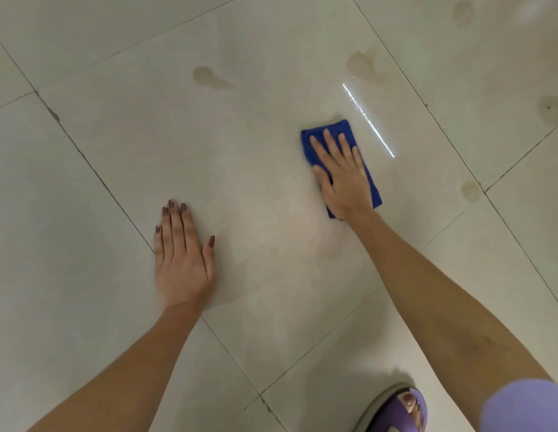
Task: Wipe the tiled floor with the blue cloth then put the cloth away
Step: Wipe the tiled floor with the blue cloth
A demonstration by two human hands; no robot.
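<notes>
Down on the pale tiled floor (255,182), we see the blue cloth (337,125) folded into a narrow rectangle and lying flat on a large tile, right of centre. Its long axis runs away from the person. The far short end sits a little to the left and the near end a little to the right, roughly parallel to the dark grout lines that slant the same way.

The right hand (343,179) lies palm down on the cloth and presses it. Its fingers are straight and slightly spread, pointing along the cloth toward its far end, and the thumb reaches out at the cloth's left edge. Nothing is curled round the fabric. Blue shows past the fingertips and along the hand's right side.

The left hand (181,263) is well apart from the cloth, nearer and to the left. It is spread flat on the bare tile with fingers straight and together, beside a grout line.

Just right of the cloth, a thin bright streak (368,120) gleams on the tile, slanted much as the cloth is. We can make out brownish stains beyond: one (204,75) far left of the cloth, one (360,62) above the streak, and one (471,191) at a grout crossing to the right.

At the bottom edge we see a purple sandal (396,410) on a foot, and purple fabric (524,406) fills the corner.
</notes>
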